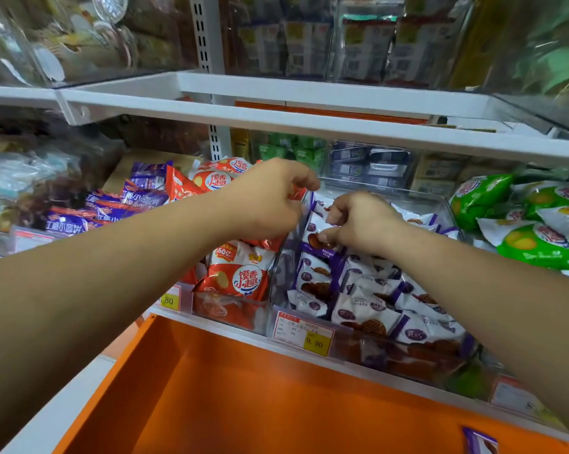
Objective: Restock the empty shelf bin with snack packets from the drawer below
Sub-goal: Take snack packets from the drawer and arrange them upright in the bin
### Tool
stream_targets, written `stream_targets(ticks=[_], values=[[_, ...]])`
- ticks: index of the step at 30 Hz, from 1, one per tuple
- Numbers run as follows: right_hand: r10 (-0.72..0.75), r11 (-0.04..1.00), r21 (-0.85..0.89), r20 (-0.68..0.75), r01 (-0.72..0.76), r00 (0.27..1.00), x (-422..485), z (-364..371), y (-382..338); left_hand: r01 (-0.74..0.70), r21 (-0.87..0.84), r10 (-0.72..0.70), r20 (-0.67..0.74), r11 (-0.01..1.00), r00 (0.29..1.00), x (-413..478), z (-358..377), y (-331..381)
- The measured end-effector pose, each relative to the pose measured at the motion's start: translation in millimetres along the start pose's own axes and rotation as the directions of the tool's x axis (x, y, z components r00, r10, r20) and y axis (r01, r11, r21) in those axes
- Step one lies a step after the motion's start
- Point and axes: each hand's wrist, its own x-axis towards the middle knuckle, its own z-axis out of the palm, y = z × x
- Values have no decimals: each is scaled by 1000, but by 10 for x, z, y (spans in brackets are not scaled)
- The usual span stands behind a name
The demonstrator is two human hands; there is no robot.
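A clear shelf bin (278, 273) holds several white-and-purple snack packets (366, 311). My right hand (361, 221) reaches over the back of this bin with curled fingers pinching one white-and-purple packet (312, 229) that stands upright. My left hand (270, 198) hovers at the bin's left wall, fingers curled against the top of that same packet; what it grips is partly hidden. Below, the orange drawer (243, 388) stands pulled out, with one purple packet (479, 442) showing at its bottom right corner.
Left of the bin lie red-orange packets (240, 276) and purple ones (112, 204). Green packets (522, 231) fill the bin on the right. A white shelf board (309, 126) hangs low above the hands. Price tags (304, 334) line the shelf front.
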Motion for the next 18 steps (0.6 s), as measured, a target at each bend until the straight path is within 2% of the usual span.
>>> stream_targets(ticks=[5, 9, 12, 14, 18], values=[[-106, 993, -47, 70, 109, 992, -3, 31, 22, -86, 4, 86, -12, 996, 996, -106, 85, 123], [-146, 964, -217, 50, 154, 988, -84, 10, 43, -162, -76, 167, 57, 984, 984, -255, 188, 260], [-172, 981, -85, 32, 174, 985, -132, -115, -4, -204, -117, 223, 179, 972, 958, -346, 304, 372], [-148, 989, -20, 22, 149, 989, -197, -310, 28, -213, -133, 240, 248, 968, 939, -372, 373, 435], [-73, 985, -152, 67, 82, 995, -449, -810, 290, -149, -141, 184, 275, 979, 944, -364, 520, 464]])
